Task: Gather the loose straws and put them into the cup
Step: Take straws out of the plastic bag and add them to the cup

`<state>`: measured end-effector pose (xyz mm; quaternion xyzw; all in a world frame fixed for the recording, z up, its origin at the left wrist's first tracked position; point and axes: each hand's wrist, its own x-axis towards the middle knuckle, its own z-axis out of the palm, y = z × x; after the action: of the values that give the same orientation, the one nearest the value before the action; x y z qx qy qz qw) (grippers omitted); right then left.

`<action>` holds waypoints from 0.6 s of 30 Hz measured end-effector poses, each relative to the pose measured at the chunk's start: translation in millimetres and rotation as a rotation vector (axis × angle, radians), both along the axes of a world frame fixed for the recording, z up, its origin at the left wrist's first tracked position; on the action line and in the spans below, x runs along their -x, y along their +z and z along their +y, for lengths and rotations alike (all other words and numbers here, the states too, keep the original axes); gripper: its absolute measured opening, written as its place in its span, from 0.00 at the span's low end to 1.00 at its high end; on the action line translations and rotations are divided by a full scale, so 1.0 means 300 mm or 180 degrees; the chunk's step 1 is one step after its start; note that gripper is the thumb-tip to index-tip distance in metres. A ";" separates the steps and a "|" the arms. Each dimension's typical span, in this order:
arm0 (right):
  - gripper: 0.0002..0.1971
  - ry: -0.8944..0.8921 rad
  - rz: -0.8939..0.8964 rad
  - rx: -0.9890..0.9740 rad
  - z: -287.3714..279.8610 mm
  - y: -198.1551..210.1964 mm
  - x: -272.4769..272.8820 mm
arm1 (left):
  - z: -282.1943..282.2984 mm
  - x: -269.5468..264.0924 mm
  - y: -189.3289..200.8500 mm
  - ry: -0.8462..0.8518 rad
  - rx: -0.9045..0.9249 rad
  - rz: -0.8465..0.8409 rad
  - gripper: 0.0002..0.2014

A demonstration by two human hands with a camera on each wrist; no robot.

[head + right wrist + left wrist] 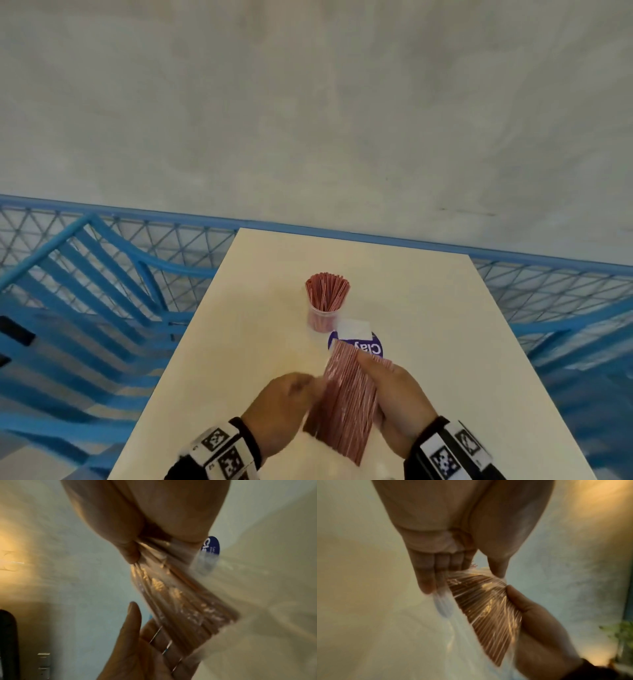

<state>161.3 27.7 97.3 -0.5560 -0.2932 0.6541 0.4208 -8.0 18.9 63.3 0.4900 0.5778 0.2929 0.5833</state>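
Glossy, crinkled clear plastic film (489,609) is wrapping the pink straws (346,394) at lower centre and catching highlights. The cup (322,317) is looking like clear plastic, the table (445,325) smooth and matt cream, the fence (548,284) blue-painted metal mesh.

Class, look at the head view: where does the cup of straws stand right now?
The cup stands mid-table, just beyond the purple label and the hands.

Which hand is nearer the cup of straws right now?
Right. The right hand grips the packet of straws just short of the cup, slightly to its right. The left hand sits further back and left.
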 end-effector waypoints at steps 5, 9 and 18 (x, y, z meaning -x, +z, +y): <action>0.15 0.0030 -0.1020 0.0068 0.068 0.035 -0.010 | -0.024 -0.121 0.119 0.0264 -0.0507 -0.0274 0.16; 0.15 0.0572 -0.1136 0.0119 0.072 0.102 0.037 | -0.009 -0.192 0.141 0.0305 0.0203 -0.1289 0.32; 0.25 0.2731 -0.2065 -0.1566 0.013 0.289 0.027 | 0.018 -0.068 0.162 0.1064 0.1039 -0.3400 0.53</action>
<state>153.3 31.6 184.0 -0.4454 -0.7486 0.4752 0.1241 12.3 24.3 111.7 0.0803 0.3107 0.4947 0.8077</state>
